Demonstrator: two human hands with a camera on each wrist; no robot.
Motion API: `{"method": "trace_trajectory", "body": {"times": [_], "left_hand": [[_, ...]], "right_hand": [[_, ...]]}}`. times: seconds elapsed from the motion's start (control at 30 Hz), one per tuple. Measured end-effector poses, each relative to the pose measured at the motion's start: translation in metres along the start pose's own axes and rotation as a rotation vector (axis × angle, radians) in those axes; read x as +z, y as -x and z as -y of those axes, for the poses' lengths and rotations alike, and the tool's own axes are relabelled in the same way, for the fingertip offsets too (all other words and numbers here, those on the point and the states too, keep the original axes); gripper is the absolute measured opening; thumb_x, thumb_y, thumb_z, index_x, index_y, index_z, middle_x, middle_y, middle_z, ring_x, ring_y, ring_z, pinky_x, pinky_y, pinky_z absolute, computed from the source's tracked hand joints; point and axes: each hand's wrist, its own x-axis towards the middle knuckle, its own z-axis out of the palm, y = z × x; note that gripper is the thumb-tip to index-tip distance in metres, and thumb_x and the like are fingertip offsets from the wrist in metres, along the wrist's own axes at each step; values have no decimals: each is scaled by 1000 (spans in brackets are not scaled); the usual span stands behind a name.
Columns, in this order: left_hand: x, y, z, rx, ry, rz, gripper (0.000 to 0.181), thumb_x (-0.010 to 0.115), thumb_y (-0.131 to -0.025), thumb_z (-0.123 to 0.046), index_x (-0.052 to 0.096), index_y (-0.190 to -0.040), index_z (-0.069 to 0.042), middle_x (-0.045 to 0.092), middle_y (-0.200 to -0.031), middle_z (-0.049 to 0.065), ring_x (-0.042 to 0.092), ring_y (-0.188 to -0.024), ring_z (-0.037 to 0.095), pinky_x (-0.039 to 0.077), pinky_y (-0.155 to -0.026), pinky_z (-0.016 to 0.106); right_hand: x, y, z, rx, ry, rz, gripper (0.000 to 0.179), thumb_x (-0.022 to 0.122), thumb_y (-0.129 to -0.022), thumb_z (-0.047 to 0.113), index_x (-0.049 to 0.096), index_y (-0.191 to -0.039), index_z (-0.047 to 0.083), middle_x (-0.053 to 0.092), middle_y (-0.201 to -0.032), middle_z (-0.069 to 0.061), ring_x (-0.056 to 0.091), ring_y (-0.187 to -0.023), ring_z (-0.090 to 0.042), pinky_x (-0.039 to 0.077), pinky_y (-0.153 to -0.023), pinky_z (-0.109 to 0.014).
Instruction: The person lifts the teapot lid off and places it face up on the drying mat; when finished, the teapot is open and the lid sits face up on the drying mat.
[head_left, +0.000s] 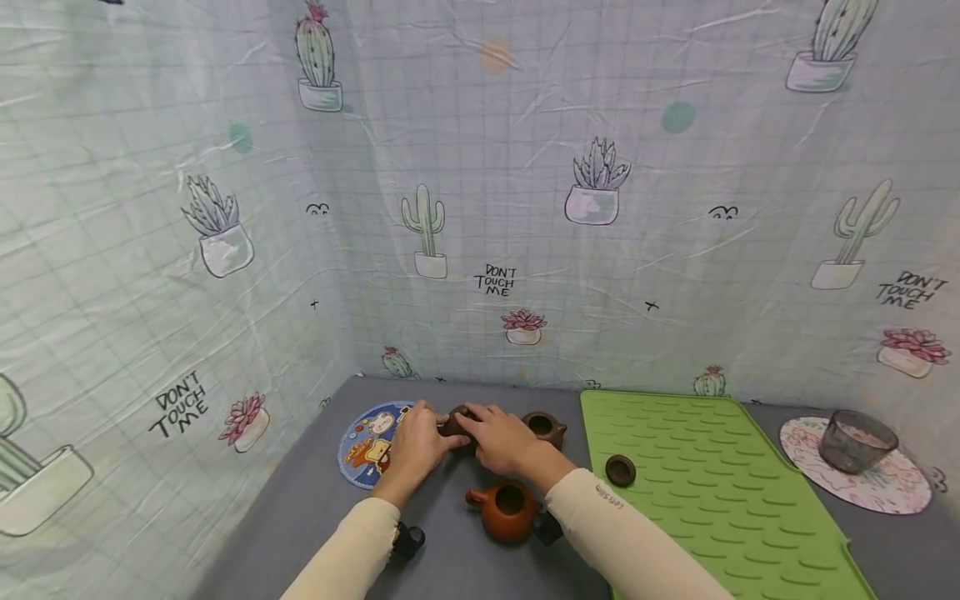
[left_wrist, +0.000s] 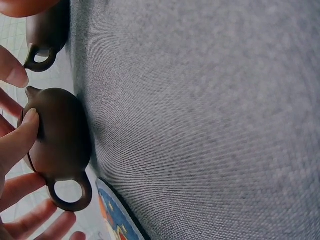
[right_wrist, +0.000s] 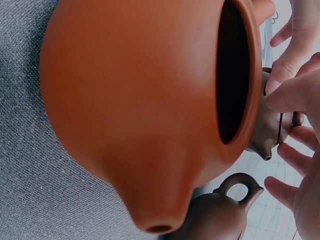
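Observation:
Both hands are at a small dark brown teapot (left_wrist: 62, 135) that stands with its lid on. My left hand (head_left: 415, 442) holds it from the handle side, thumb against the body and several fingers by the handle. From the spout side my right hand (head_left: 504, 437) grips it near the lid, thumb close to the left thumb; its other fingers are spread. The hands partly hide the lid. An open orange-brown teapot (head_left: 507, 511) stands nearer, below the right forearm. Behind the right hand is a second dark teapot (head_left: 553, 428), open at the top.
A round dark lid (head_left: 621, 470) lies on a green ridged mat (head_left: 697, 483) at the right. Beyond it, a smoky cup (head_left: 857, 442) stands on a floral round mat (head_left: 802, 454). A blue cartoon mat (head_left: 360, 467) lies left, partly behind the left hand. A patterned curtain (head_left: 645, 250) encloses the table.

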Motion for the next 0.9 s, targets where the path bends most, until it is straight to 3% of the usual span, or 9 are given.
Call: {"method": "trace_trajectory", "body": {"times": [0.33, 0.67, 0.9], "left_hand": [[1, 2, -3, -2, -5, -8, 56, 94, -66, -48, 83, -105, -9, 66, -99, 8, 67, -83, 27, 57, -73, 44], [1, 7, -5, -14, 1, 2, 56, 94, -67, -47, 82, -106, -8, 66, -100, 9, 66, -82, 26, 56, -70, 42], [1, 8, -4, -21, 6, 7, 56, 94, -68, -47, 82, -107, -9, 65, -98, 8, 64, -80, 23, 55, -68, 40]], "right_hand": [[-2, 3, -1, -16, -45, -22, 55, 61, -101, 17, 48, -154, 18, 42, -162, -9, 54, -138, -33, 56, -97, -46], [-4, 4, -3, -38, -99, -42, 53, 63, -101, 16, 51, -152, 15, 46, -158, -10, 60, -132, -29, 54, -103, -44], [-15, 3, -3, -39, -95, -128, 53, 64, -100, 15, 52, -151, 15, 50, -155, -9, 59, -133, -29, 55, -103, -43]]}}
